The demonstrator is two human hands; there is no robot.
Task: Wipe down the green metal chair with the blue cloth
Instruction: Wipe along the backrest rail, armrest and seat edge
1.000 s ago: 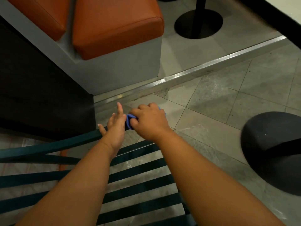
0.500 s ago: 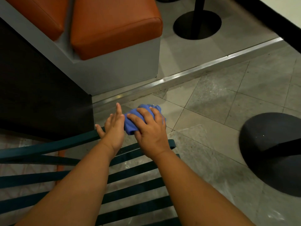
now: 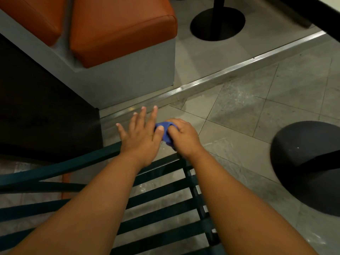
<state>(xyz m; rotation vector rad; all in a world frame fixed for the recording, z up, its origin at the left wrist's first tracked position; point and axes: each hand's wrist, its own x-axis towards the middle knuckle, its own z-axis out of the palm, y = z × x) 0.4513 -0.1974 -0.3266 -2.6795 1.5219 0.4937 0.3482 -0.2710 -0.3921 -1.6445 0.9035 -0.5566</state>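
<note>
The green metal chair (image 3: 161, 197) fills the lower part of the head view, its slats running across below my arms and its top rail slanting up from the left. My right hand (image 3: 183, 138) is closed around the bunched blue cloth (image 3: 165, 131) at the chair's far corner. My left hand (image 3: 140, 133) rests flat on the top rail with fingers spread, and its thumb touches the cloth. Most of the cloth is hidden under my right hand.
An orange cushioned bench (image 3: 117, 28) on a grey base stands beyond the chair. A dark panel (image 3: 36, 111) is on the left. A black round stool (image 3: 309, 166) is at the right, and a black table base (image 3: 217, 24) sits farther back on the tiled floor.
My right hand has curled tighter over the cloth and bunched it up. My left hand has spread its fingers wider on the rail.
</note>
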